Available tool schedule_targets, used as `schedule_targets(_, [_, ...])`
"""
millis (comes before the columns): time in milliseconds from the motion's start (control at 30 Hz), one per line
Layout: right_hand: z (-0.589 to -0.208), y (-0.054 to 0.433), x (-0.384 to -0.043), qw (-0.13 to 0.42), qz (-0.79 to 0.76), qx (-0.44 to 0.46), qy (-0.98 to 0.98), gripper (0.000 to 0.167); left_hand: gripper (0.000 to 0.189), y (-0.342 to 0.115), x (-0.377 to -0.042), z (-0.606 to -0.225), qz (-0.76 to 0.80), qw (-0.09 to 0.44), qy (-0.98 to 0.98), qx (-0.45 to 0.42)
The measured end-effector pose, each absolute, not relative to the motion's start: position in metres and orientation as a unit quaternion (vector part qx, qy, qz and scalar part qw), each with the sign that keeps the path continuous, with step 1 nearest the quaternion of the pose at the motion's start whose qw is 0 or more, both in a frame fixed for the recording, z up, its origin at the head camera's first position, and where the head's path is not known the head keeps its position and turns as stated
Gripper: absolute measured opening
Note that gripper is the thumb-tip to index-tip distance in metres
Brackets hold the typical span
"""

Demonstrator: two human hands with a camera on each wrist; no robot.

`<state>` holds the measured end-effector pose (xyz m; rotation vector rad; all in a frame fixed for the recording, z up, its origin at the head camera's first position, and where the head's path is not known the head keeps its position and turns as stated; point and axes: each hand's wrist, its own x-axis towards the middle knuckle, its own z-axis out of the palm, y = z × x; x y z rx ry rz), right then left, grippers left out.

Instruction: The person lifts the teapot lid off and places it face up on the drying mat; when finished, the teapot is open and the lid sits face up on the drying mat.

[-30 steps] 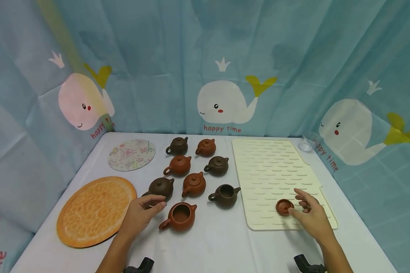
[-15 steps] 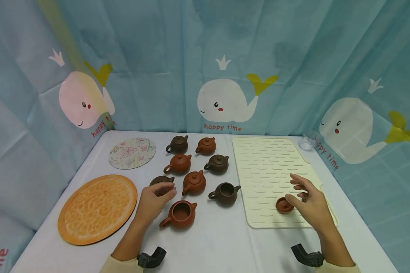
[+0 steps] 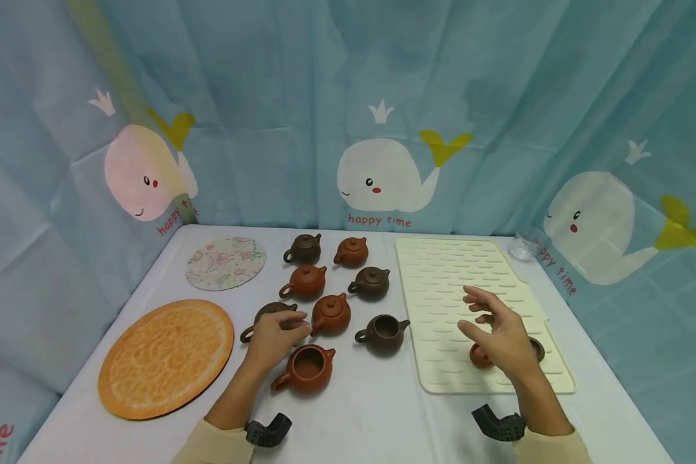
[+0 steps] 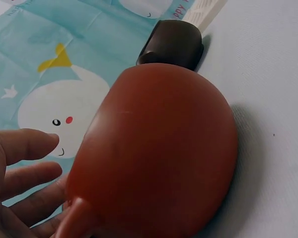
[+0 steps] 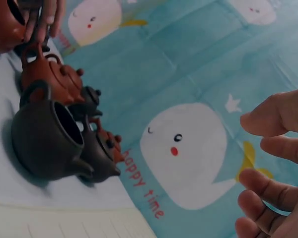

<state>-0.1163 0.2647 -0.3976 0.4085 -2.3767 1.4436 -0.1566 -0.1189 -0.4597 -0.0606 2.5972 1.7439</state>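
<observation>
In the head view my left hand (image 3: 277, 340) hovers with bent, loose fingers over the table. It holds nothing. Its fingertips are near a lidded red-brown teapot (image 3: 331, 314), and it partly covers a dark lidded teapot (image 3: 274, 310). Just below it stands a lidless red-brown teapot (image 3: 309, 368), large in the left wrist view (image 4: 159, 148). My right hand (image 3: 501, 335), fingers parted and gripping nothing, is above the cream mat (image 3: 441, 380). Beneath and beside it lie a red-brown teapot lid (image 3: 479, 356) and a dark lid (image 3: 537, 348), both partly hidden. A lidless dark teapot (image 3: 384, 334) stands between the hands.
Several more lidded teapots stand behind, among them a red-brown one (image 3: 304, 282) and a dark one (image 3: 370, 282). On the left lie a round orange-brown mat (image 3: 165, 357) and a round flowered mat (image 3: 226, 263). A clear cup (image 3: 524, 246) stands at the back right.
My left hand has moved right, from the dark lidded teapot toward the red-brown lidded one. My right hand has risen and shifted left over the red-brown lid, uncovering the dark lid.
</observation>
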Motion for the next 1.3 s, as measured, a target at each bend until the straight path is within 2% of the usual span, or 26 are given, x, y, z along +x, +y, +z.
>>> schedule_targets(333, [-0.393,0.238,-0.134,0.132,0.538,0.176,-0.814,0.056,0.027,-0.11,-0.164,-0.458,0.497,0.018,0.868,-0.01])
schedule_targets(733, [-0.369,0.193,-0.14,0.083,0.547,0.2,-0.808,0.048,0.016,-0.106,-0.166,-0.459,0.459,0.026,0.888,-0.022])
schedule_targets(1133, [-0.373,0.158,-0.159,0.039,0.546,0.231,-0.805,0.046,0.014,-0.104,-0.168,-0.461,0.456,0.022,0.889,-0.021])
schedule_targets(1300, [-0.391,0.148,-0.175,0.013,0.547,0.238,-0.803,0.046,0.013,-0.104,-0.168,-0.462,0.456,0.025,0.889,-0.024])
